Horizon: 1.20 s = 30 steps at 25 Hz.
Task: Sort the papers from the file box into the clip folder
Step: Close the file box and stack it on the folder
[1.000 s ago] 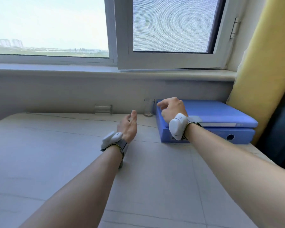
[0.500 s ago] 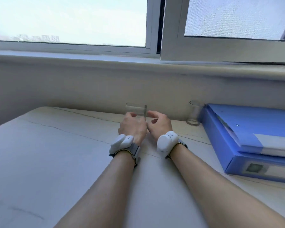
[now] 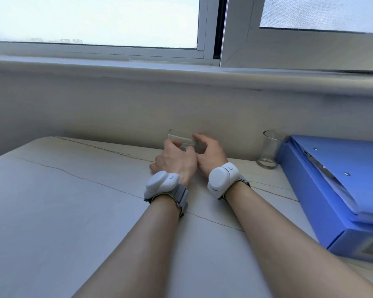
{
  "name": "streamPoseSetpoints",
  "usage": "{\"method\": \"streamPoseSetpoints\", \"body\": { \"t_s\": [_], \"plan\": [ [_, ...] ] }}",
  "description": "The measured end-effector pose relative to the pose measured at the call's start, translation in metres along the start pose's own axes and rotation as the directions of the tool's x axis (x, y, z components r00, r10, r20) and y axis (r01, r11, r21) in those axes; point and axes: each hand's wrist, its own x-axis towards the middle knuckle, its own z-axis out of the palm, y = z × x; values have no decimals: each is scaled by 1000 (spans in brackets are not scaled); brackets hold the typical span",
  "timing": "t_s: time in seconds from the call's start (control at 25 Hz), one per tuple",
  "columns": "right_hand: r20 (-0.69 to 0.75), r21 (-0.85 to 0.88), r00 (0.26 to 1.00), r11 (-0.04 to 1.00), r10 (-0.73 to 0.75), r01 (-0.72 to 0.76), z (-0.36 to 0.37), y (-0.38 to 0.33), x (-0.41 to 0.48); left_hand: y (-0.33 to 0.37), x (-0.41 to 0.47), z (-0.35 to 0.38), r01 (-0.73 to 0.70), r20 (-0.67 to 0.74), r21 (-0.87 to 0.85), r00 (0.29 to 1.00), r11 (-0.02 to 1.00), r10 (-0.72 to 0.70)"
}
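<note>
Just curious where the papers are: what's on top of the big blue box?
A flat blue folder lies on the box, with pale paper edges showing at its side. What is inside the box is covered.

Arms stretched forward, the left hand (image 3: 175,158) and right hand (image 3: 211,154) sit close side by side, fingers (image 3: 199,137) curled; their grip is blurred.

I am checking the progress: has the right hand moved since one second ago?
Yes. The right hand left the blue file box and went left, past the tall glass, to the small clear container.
</note>
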Motion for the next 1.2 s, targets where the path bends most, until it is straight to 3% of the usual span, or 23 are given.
{"method": "streamPoseSetpoints", "body": {
  "t_s": [0.56, 1.0, 1.2],
  "plan": [
    [-224, 23, 947, 973, 230, -230, -13, 1, -2, 2, -2, 3, -74, 15, -377, 996, 923, 86],
    [-219, 9, 929, 953, 297, -303, -13, 1, 0, 1, -1, 8, -114, 127, -404, 976, 908, 179],
    [-238, 49, 920, 950, 311, -308, -21, 2, -7, 2, -2, 10, -141, 249, -387, 935, 911, 251]
  ]
}}
